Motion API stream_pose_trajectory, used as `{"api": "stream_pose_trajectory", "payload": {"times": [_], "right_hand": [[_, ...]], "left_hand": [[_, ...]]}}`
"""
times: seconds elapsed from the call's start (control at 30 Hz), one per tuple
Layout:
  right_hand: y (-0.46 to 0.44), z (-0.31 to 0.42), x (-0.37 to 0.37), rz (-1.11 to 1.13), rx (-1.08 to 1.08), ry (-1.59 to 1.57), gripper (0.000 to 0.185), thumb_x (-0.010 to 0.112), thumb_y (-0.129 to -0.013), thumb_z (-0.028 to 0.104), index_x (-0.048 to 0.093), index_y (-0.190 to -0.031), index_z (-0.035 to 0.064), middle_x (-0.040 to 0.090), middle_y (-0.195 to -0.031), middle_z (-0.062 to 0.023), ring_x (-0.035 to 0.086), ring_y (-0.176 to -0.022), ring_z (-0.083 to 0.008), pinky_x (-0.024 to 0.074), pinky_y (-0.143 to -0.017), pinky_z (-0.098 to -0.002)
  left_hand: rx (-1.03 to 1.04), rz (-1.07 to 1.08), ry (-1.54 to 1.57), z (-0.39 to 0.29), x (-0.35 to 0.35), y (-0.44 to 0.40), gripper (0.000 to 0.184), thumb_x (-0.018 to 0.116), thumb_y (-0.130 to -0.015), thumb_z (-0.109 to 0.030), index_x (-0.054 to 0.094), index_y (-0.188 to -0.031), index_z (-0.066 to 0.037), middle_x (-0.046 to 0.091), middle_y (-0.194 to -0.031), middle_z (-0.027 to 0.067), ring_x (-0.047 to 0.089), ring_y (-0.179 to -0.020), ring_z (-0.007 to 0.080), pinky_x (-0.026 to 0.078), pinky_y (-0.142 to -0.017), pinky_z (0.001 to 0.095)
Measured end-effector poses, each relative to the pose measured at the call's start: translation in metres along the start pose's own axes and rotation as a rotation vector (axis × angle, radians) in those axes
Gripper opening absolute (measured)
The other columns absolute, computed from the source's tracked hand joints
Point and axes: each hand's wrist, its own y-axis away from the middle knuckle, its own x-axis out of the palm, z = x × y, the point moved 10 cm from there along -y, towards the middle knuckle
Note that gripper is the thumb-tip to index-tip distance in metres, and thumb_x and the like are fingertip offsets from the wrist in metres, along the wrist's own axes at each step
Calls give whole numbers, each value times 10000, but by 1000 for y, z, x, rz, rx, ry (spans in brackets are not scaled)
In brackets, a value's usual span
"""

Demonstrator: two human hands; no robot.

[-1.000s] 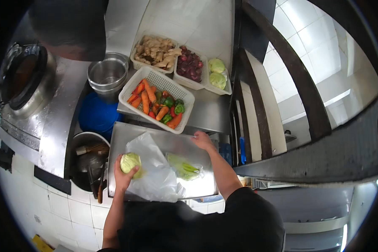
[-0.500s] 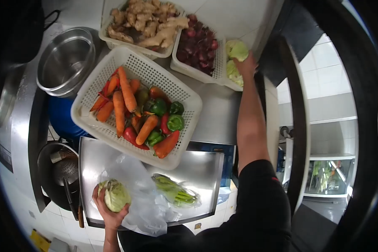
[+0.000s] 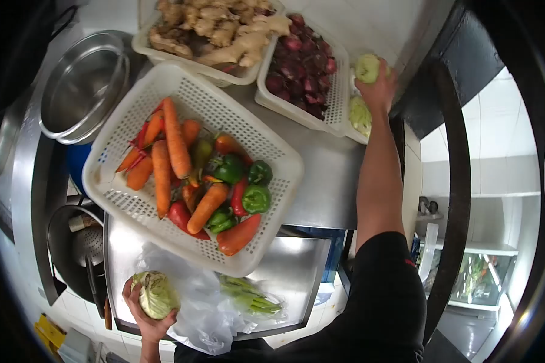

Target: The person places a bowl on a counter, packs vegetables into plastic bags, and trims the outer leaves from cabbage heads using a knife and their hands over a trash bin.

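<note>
My left hand (image 3: 146,314) is closed around a pale green cabbage (image 3: 157,295), its fingers on the left side and its thumb below. The cabbage is over the left part of the metal tray, beside a crumpled clear plastic bag (image 3: 203,308). At the far upper right, my right hand (image 3: 379,91) is closed on a smaller light green cabbage (image 3: 367,68); some fingertips are hidden behind it. Another cabbage (image 3: 360,116) lies just below that hand, next to the basket of red onions (image 3: 303,66).
A white basket (image 3: 118,209) of carrots and peppers overhangs the metal tray (image 3: 306,254). Bagged green vegetables (image 3: 254,296) lie on the tray. Behind are a basket of ginger (image 3: 218,30) and metal bowls (image 3: 82,91). A wok (image 3: 72,254) with a skimmer stands left.
The view has shifted, with the baskets appearing larger. My right hand and its cabbage have moved slightly away from the cabbage below. My left hand still holds its cabbage.
</note>
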Motion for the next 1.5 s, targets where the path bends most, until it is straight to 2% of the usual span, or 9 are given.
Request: {"api": "stream_pose_trajectory", "payload": {"times": [0.17,0.23,0.57,0.7,0.73,0.83,0.97,1.17,1.5], "right_hand": [[42,31,-93,-355,82,-831,780,805,-860,378,434,-1493,115,555,-1394,-168,583,-1250,-404,555,-932,-560],[83,100,-86,267,395,-1850,764,670,-923,573,454,-1480,98,593,-1391,-146,620,-1214,-384,591,-801,-501],[323,378,-208,1323,575,-1993,893,518,-904,767,449,-1501,106,640,-1337,-181,716,-913,-478,545,-434,-462],[464,456,-261,1464,430,-1844,741,626,-955,568,489,-1480,64,627,-1389,-159,661,-1194,-358,592,-919,-509],[509,483,-287,1715,239,-1863,720,673,-960,463,477,-1484,9,605,-1425,-171,595,-1308,-319,484,-1109,-495],[642,538,-332,2086,-248,-1435,803,773,-859,360,456,-1470,-53,637,-1363,-179,662,-1211,-294,535,-1042,-423],[801,602,-432,2164,-544,-1226,754,774,-916,379,447,-1479,-1,557,-1383,-119,549,-1270,-229,449,-1079,-372],[976,688,-532,2381,-750,-1051,555,614,-1049,332,451,-1463,-1,560,-1379,-125,545,-1265,-225,452,-1057,-366],[1170,808,-779,1930,-2092,-901,655,725,-962,344,476,-1444,-23,609,-1317,-184,585,-1224,-251,471,-1047,-362]], "left_hand": [[72,-84,54,-6,7,-2,1048,947,-591,-434,441,-1446,-102,367,-1467,270,417,-1353,457,398,-1101,573],[107,-114,75,-5,12,-3,1036,954,-597,-406,441,-1444,-102,367,-1483,267,418,-1359,456,399,-1106,570],[68,-203,-81,-28,-24,17,1086,917,-696,-494,381,-1562,-117,231,-1633,249,307,-1483,440,345,-1137,555],[87,-277,852,15,-101,76,833,755,-922,-356,319,-1604,-160,237,-1657,145,410,-1427,335,475,-1053,482],[63,-216,1112,26,-123,89,702,660,-1005,-377,329,-1593,-182,330,-1608,87,483,-1359,293,517,-1006,462],[47,51,1629,55,-166,162,645,425,-1030,-678,521,-1418,-172,543,-1424,35,529,-1312,184,552,-971,459],[-62,119,1830,136,-180,310,545,589,-1044,-461,546,-1439,-87,625,-1407,80,622,-1262,184,538,-1050,359],[-215,-488,1634,202,-281,532,590,618,-1039,-384,392,-1525,-137,505,-1461,87,541,-1327,242,544,-1019,417],[-16,-1292,1456,278,-400,738,674,656,-992,-519,397,-1523,-195,500,-1467,64,523,-1348,218,493,-1075,448]]}}
